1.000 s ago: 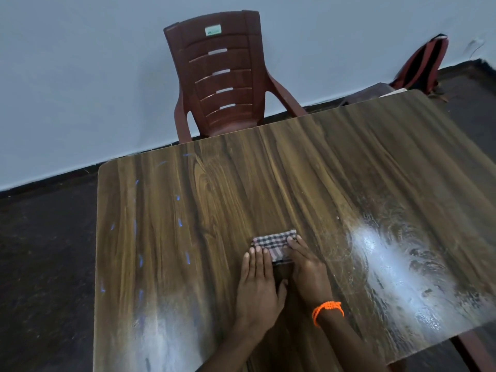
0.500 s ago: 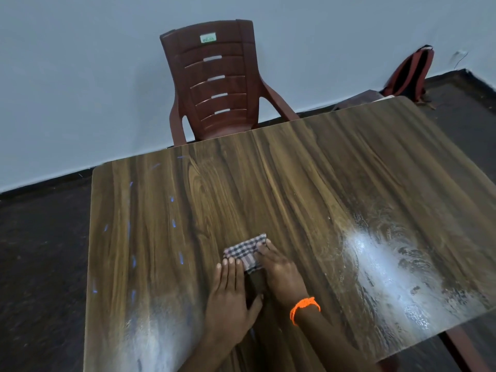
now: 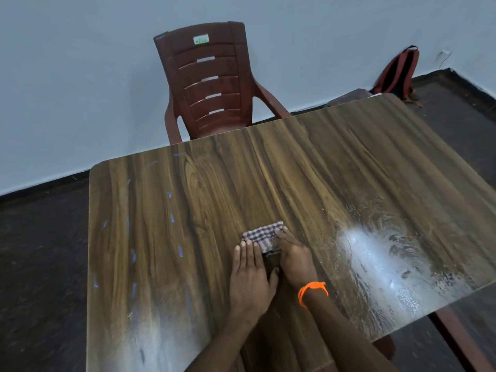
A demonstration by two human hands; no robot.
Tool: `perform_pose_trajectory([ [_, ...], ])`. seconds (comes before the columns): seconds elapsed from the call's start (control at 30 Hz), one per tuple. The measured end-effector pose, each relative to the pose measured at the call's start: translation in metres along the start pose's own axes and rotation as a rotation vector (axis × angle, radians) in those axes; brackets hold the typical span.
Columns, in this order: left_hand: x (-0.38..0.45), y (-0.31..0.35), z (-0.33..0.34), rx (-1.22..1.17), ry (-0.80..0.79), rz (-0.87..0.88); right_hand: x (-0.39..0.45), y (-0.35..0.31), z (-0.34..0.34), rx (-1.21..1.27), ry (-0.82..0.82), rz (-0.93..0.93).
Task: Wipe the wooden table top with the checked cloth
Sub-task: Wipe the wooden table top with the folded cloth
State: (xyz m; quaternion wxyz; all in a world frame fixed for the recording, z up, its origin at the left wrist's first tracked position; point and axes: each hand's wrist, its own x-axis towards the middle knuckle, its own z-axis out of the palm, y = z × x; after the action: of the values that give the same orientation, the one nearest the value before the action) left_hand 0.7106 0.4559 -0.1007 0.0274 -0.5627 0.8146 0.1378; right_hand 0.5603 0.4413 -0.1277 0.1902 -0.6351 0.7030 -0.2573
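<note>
Hands: I see left hand (image 3: 251, 277) and right hand (image 3: 294, 257) flat, fingers extended, pressing the near part of the checked cloth (image 3: 261, 237), nothing gripped.
Cloth: folded, mid-desk (image 3: 161, 264); against the grain it has barely shifted over the last second.
Far: blue marks (image 3: 171, 218) left remain; wiping incomplete, I judge.

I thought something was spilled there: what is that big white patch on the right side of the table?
Head view: glare, a light reflected off the glossy table top, showing up swirly smears at; a fainter sheen lies near-left. The wide lens bows the table edges. The checked cloth and both hands look sharp.
</note>
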Motion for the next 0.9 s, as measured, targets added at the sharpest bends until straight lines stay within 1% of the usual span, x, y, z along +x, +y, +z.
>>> perform_pose_trajectory([
  [0.13, -0.023, -0.017, 0.008, -0.014, -0.001, -0.029, -0.009, -0.014, 0.010, 0.041, -0.056, -0.078],
  [0.23, -0.057, -0.025, 0.021, -0.066, 0.012, -0.017, -0.041, -0.016, 0.015, 0.023, -0.097, -0.171],
  [0.33, -0.094, -0.017, 0.039, -0.103, 0.006, 0.009, -0.079, -0.004, 0.010, 0.000, -0.121, -0.248],
  [0.4, -0.109, -0.006, 0.048, -0.100, -0.042, 0.021, -0.099, 0.009, 0.001, 0.002, -0.107, -0.242],
  [0.47, -0.111, 0.007, 0.051, -0.106, -0.063, 0.042, -0.108, 0.019, -0.009, 0.018, -0.069, -0.187],
  [0.57, -0.089, 0.020, 0.042, -0.126, -0.022, 0.061, -0.097, 0.023, -0.018, 0.020, 0.010, -0.107],
  [0.63, -0.071, 0.019, 0.034, -0.099, 0.005, 0.067, -0.079, 0.018, -0.017, 0.032, 0.040, -0.067],
  [0.77, -0.050, -0.003, 0.025, -0.056, 0.053, 0.007, -0.051, -0.004, -0.008, 0.028, -0.029, -0.064],
  [0.9, -0.068, -0.023, 0.032, -0.049, 0.047, -0.004, -0.068, -0.020, 0.003, -0.009, -0.076, -0.135],
])
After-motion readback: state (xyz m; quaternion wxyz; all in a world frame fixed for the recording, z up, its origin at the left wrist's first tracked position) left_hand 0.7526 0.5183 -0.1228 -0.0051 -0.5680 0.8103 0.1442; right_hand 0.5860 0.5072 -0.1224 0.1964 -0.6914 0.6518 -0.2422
